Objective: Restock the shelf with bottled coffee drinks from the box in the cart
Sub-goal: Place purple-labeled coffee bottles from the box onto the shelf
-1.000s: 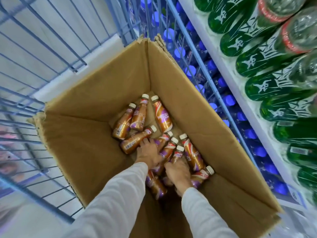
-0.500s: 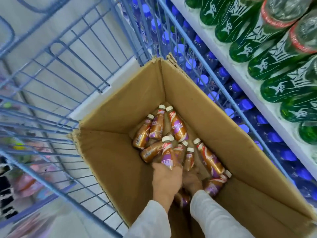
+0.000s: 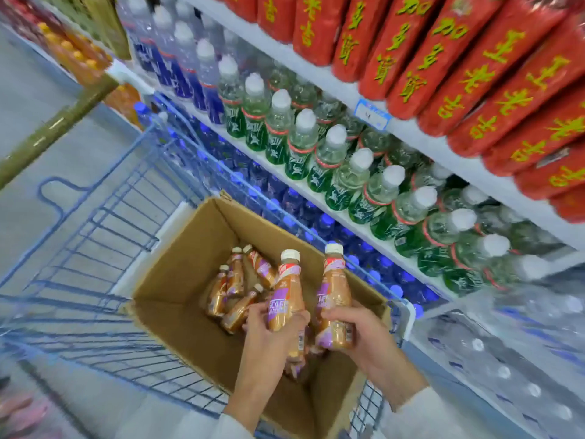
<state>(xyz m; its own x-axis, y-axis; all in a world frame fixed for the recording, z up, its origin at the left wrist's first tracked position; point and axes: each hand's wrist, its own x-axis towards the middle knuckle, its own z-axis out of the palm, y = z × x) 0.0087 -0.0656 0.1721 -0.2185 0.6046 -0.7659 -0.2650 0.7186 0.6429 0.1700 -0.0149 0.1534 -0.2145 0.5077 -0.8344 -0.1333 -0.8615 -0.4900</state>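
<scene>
Left hand (image 3: 266,340) grips one coffee bottle (image 3: 285,296) upright by its body and right hand (image 3: 367,337) grips a second bottle (image 3: 334,299). Both are above the box (image 3: 177,299) in the cart (image 3: 104,236), likely ready for the shelf (image 3: 408,131) on the right. Loose bottles (image 3: 235,280) lie on the box floor.

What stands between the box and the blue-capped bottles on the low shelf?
The cart's blue wire side stands between the box and the blue-capped bottles, seen in the head view.
</scene>
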